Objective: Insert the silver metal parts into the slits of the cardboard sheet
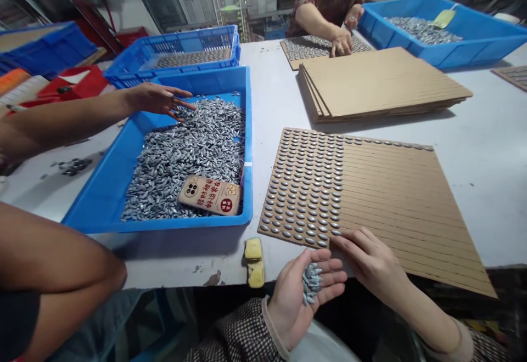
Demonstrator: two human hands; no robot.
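My left hand [298,293] is palm up below the table edge, cupping a small heap of shiny grey pointed-oval pieces [312,283]. Just to its right, my right hand [373,260] has its fingers pinched together at the near edge of a lined cardboard sheet [403,197]. Its fingertips are on a grey piece [336,233] at the end of the nearest row. Several rows of such pieces cover the left part of the sheet, and a single line of them runs along its far edge.
A blue tray [248,186] holds loose grey pieces and a phone [211,194]; another person's hand [160,99] reaches over it. Stacked cardboard sheets [382,79] lie beyond. Across the table, a co-worker's hand [341,41] touches another sheet beside a second blue tray [486,38]. A yellow block [254,249] sits at the edge.
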